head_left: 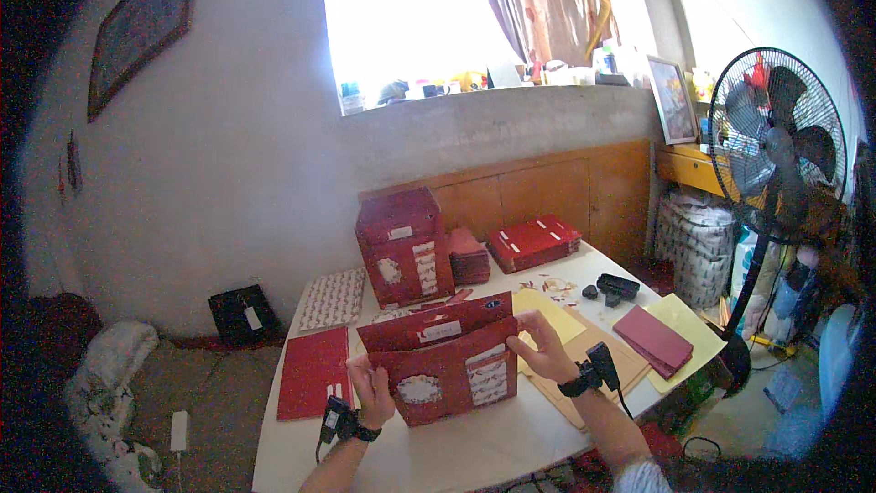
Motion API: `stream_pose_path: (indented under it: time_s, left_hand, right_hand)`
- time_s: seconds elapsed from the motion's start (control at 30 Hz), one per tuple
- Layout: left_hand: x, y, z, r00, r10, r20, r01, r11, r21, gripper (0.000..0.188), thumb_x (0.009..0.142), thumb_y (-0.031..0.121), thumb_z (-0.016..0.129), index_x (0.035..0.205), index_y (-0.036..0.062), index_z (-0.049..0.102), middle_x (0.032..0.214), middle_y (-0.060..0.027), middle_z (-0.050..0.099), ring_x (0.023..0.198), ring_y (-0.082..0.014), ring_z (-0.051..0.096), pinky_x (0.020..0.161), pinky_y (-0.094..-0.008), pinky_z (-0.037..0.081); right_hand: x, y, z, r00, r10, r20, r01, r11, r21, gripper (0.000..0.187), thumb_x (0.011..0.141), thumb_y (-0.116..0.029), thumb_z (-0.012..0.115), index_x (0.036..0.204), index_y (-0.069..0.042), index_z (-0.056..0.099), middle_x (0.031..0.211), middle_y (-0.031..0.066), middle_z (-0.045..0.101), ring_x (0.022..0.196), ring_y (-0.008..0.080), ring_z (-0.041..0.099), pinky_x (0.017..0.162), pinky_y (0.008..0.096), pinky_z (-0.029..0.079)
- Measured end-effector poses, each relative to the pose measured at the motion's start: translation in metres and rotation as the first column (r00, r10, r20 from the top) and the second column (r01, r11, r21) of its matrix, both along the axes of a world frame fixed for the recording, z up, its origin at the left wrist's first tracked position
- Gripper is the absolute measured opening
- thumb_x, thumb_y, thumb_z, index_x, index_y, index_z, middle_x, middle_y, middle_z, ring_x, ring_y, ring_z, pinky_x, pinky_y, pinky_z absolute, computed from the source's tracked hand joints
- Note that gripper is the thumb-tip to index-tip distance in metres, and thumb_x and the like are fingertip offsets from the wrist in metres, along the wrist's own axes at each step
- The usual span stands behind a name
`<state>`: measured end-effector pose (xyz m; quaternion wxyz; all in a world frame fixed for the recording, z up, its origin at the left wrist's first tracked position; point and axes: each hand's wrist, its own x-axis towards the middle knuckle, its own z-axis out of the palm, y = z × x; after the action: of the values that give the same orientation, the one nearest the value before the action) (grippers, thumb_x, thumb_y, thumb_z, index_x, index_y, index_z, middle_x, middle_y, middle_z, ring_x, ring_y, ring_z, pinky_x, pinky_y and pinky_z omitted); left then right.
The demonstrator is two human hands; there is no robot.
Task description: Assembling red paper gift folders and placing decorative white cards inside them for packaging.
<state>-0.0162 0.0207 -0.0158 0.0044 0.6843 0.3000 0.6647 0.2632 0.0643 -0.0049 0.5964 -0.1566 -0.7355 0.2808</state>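
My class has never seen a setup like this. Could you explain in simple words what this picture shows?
There is no robot: a person works with bare hands, the left hand and the right hand. Each wrist carries a small black device. The single picture comes from a wide fisheye camera on the person's head, so straight edges bend. On the white table lie a red panel, a patterned sheet, a yellow sheet and mauve cards. The hands have an upright red pouch between them: the right grips one edge, the left touches the other.
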Motion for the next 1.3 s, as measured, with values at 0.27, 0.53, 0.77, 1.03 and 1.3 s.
stream_pose_path:
  time_s: [0.27,0.53,0.77,1.03,1.3]
  left_hand:
    - [0.002,-0.001,0.009,0.998,-0.047,0.039,0.048,0.999,-0.008,0.023,0.086,0.011,0.043,0.104,0.0027,0.031,0.094,-0.0087,0.043,0.088,-0.0159,0.044,0.078,-0.0298,0.036]
    - [0.011,-0.009,0.023,0.99,0.142,0.019,-0.143,0.984,0.107,0.034,0.075,0.001,0.054,0.106,0.0027,0.043,0.096,-0.0089,0.044,0.092,-0.0204,0.045,0.085,-0.0316,0.035]
    - [0.007,-0.011,0.035,0.966,0.166,-0.198,-0.168,0.986,0.011,0.024,0.07,0.004,0.063,0.093,0.0069,0.062,0.103,-0.0168,0.052,0.102,-0.0301,0.045,0.097,-0.039,0.025]
    - [0.003,-0.012,0.042,0.964,0.147,-0.222,-0.152,0.988,-0.006,0.021,0.069,0.004,0.065,0.09,0.0076,0.065,0.101,-0.0157,0.054,0.097,-0.0284,0.049,0.097,-0.0394,0.026]
    - [0.004,-0.011,0.051,0.918,0.234,-0.319,-0.215,0.972,0.093,0.02,0.067,0.007,0.068,0.087,0.0072,0.066,0.086,-0.0144,0.056,0.086,-0.0242,0.053,0.078,-0.0336,0.04]
  right_hand:
    - [-0.007,-0.007,0.007,0.996,-0.068,-0.054,0.071,0.996,0.055,0.03,0.079,-0.004,0.057,0.106,-0.004,0.045,0.099,0.0057,0.052,0.091,0.0141,0.049,0.081,0.0291,0.04]
    - [-0.011,-0.019,0.035,0.984,-0.152,0.091,0.121,0.953,0.279,0.033,0.076,0.003,0.055,0.108,-0.006,0.05,0.111,0.0114,0.046,0.102,0.0222,0.046,0.087,0.0327,0.036]
    - [-0.012,-0.02,0.046,0.986,-0.073,0.151,0.049,0.986,0.159,0.025,0.075,-0.001,0.059,0.099,-0.007,0.061,0.108,0.0137,0.051,0.102,0.0263,0.047,0.088,0.0351,0.038]
    - [-0.014,-0.018,0.058,0.969,-0.051,0.24,0.0,0.978,0.208,0.029,0.073,0.001,0.061,0.101,-0.006,0.06,0.113,0.0147,0.049,0.104,0.0267,0.047,0.084,0.0334,0.041]
    - [-0.015,-0.021,0.06,0.961,-0.166,0.219,0.106,0.959,0.262,0.021,0.073,-0.007,0.063,0.094,-0.006,0.062,0.104,0.0161,0.053,0.098,0.0298,0.051,0.083,0.0359,0.042]
